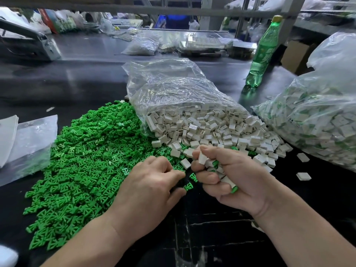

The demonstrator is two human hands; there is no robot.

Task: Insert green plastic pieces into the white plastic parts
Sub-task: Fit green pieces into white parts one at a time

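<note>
Green plastic pieces: bright green, flat, forked. I see them heaped on the dark desk, left of centre, lying flat and pointing every way.
White plastic parts: small off-white slotted blocks spilling from a clear bag toward me.
Right grip: closed round a handful of white parts, green showing among them. The one at the thumb tip stands on end.
Left grip: fingers curled onto the green heap's edge. I cannot tell if it pinches one.
Around: second bag of white-and-green parts at right, green bottle behind.
</note>
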